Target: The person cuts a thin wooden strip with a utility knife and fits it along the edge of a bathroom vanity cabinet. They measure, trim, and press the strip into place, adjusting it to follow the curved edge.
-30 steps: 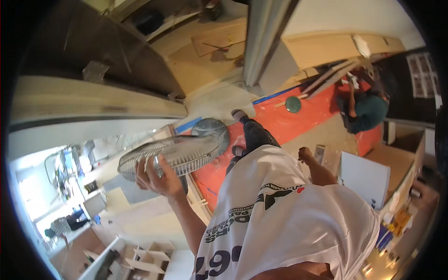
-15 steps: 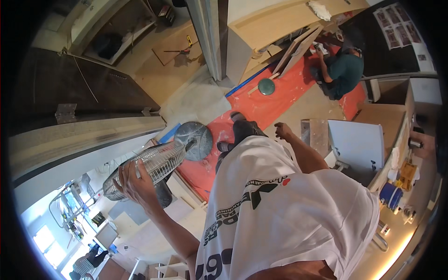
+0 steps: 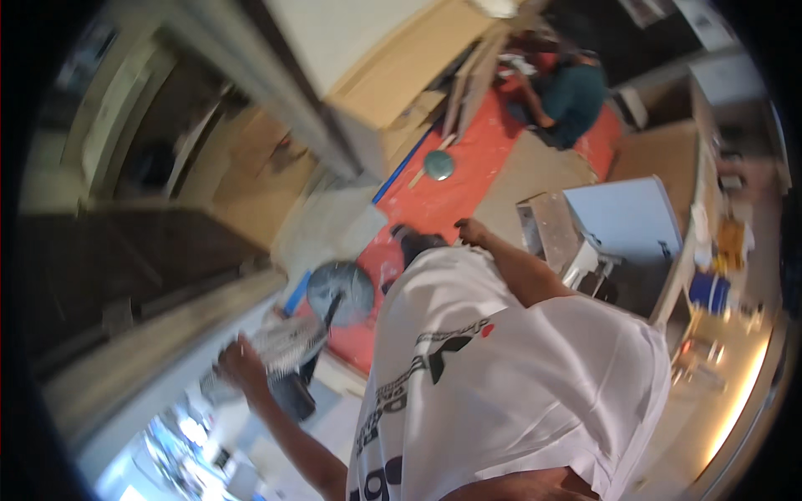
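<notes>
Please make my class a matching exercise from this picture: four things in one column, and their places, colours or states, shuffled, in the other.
Column one
1. Fan
2. Disc
3. Co-worker
4. Shirt

Column two
A. White, with dark print
B. Crouched, in a dark top
C. Next to the left hand
D. Green, over the red sheet

Right pairs: 1-C, 2-D, 3-B, 4-A

Left hand (image 3: 241, 365), blurred, reaches out leftward; right hand (image 3: 473, 233) hangs in front, seemingly part-curled
</notes>
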`<action>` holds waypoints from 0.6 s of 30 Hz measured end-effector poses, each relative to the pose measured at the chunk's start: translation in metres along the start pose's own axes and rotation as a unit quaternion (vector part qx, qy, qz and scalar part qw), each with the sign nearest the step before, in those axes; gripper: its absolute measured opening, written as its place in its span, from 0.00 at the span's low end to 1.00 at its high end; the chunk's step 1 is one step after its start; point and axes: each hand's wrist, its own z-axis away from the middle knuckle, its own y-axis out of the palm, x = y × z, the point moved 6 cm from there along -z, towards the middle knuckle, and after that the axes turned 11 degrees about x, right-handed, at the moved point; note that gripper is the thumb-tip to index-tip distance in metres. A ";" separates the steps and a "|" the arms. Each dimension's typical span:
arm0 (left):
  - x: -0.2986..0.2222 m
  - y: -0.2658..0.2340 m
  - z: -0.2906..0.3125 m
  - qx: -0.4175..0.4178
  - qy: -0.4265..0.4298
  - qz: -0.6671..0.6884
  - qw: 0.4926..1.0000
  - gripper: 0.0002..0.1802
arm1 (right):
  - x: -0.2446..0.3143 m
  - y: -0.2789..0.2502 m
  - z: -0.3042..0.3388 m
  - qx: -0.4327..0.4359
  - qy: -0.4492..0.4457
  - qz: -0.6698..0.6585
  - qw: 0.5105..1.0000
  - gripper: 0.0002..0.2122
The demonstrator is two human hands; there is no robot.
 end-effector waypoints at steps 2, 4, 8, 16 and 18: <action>0.020 0.015 -0.008 0.128 -0.121 0.082 0.981 0.23 | -0.035 -0.009 -0.002 -0.036 0.002 -0.014 0.999 0.22; 0.006 -0.010 -0.008 0.161 -0.133 0.038 0.977 0.28 | -0.047 -0.014 -0.002 -0.060 -0.085 0.146 0.984 0.20; -0.003 -0.027 -0.005 0.124 -0.132 0.018 0.983 0.28 | -0.038 -0.024 0.029 -0.059 -0.021 0.168 0.984 0.20; 0.025 0.022 0.021 -0.059 -0.055 0.158 0.984 0.12 | -0.059 -0.035 0.021 -0.053 -0.051 0.055 0.996 0.19; 0.002 -0.011 0.021 -0.047 -0.073 0.107 0.990 0.11 | -0.031 -0.027 0.041 -0.056 0.002 -0.116 0.992 0.18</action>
